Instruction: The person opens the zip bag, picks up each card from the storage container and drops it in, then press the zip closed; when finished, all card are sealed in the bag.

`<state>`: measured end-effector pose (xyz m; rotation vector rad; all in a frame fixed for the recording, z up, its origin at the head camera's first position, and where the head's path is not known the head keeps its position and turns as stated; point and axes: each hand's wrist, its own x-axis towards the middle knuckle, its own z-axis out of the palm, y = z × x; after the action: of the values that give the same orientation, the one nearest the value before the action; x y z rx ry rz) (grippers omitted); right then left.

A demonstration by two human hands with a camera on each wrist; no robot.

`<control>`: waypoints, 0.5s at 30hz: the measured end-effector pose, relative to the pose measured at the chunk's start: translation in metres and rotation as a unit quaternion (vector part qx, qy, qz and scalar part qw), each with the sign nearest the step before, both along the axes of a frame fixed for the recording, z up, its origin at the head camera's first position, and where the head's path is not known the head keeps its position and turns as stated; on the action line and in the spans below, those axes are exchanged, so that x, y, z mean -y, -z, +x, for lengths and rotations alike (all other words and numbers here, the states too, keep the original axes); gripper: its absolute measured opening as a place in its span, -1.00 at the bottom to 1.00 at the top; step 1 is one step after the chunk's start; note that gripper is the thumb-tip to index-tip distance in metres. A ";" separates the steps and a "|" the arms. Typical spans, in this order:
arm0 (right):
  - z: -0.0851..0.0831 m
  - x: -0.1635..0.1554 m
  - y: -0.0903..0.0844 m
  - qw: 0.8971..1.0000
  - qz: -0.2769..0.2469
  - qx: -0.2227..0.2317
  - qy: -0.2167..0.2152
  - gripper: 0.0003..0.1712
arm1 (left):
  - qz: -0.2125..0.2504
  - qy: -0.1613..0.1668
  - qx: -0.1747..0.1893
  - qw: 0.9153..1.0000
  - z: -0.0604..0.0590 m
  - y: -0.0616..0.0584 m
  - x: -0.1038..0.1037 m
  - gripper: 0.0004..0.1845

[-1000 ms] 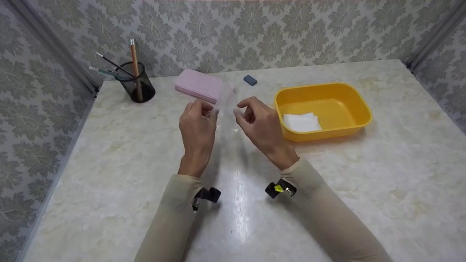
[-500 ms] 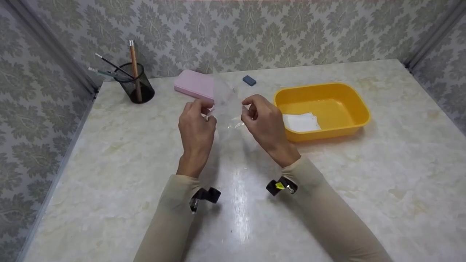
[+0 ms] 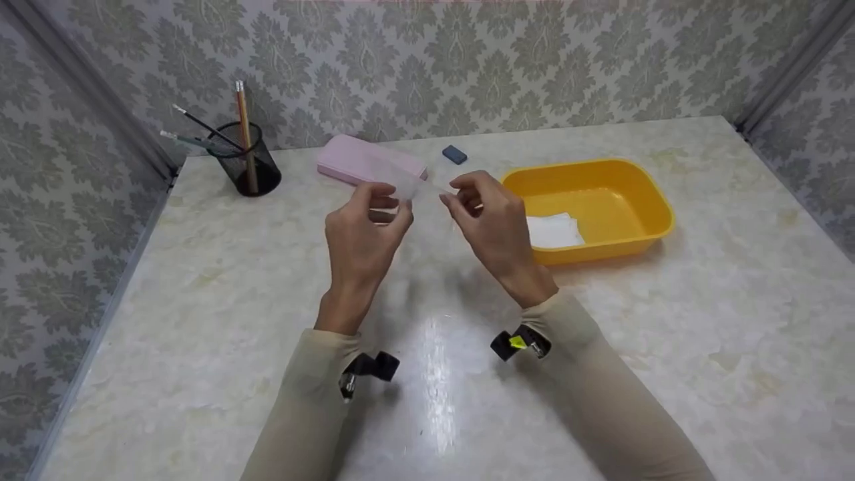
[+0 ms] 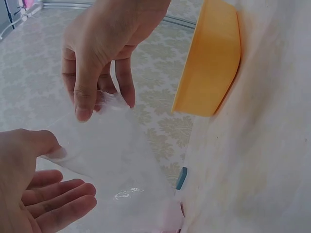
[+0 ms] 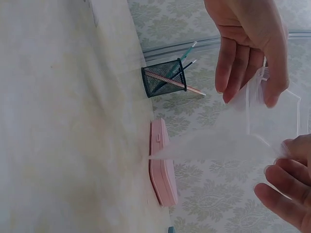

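A clear plastic bag (image 3: 394, 177) is held up between both hands; in the head view it overlaps a pink case (image 3: 354, 157). My left hand (image 3: 364, 230) holds one side of the bag's edge, and the right wrist view shows the bag (image 5: 214, 143) between its thumb and fingers. My right hand (image 3: 494, 224) pinches the opposite side; in the left wrist view this right hand (image 4: 104, 58) grips a bunched edge. The left hand (image 4: 46, 187) there has its thumb at the film and its other fingers spread.
A yellow tray (image 3: 621, 247) with folded white pieces (image 3: 554, 230) stands right of my right hand. At the back lie the pink case and a blue eraser (image 3: 455, 154). A black mesh cup (image 3: 247, 167) with several pencils (image 3: 242, 107) stands at the back left.
The bag has swung from upright between the hands to a leftward tilt over the pink case. My right hand has shifted slightly right; the left hand's thumb and index finger are farther apart.
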<state>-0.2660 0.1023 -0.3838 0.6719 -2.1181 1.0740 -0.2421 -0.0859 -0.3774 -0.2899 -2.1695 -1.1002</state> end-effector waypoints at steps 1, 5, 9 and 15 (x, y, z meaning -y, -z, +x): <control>0.000 -0.001 -0.001 1.000 0.003 -0.002 0.001 -0.79 | 0.000 0.001 -0.011 1.000 0.000 -0.002 0.001 -0.74; -0.001 -0.007 -0.008 0.999 0.014 -0.031 -0.006 -0.82 | -0.033 -0.002 -0.065 0.997 0.002 -0.008 0.003 -0.61; -0.001 -0.014 -0.016 0.996 0.032 -0.078 -0.026 -0.86 | -0.085 0.013 -0.118 0.989 0.005 -0.016 0.003 -0.58; 0.001 -0.020 -0.027 0.990 0.062 -0.113 -0.054 -0.86 | -0.101 0.012 -0.134 0.986 0.009 -0.021 0.000 -0.77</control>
<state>-0.2653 0.1225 -0.3571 0.9314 -1.9815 0.8813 -0.2336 -0.0857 -0.3565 -0.5263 -2.0387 -0.8021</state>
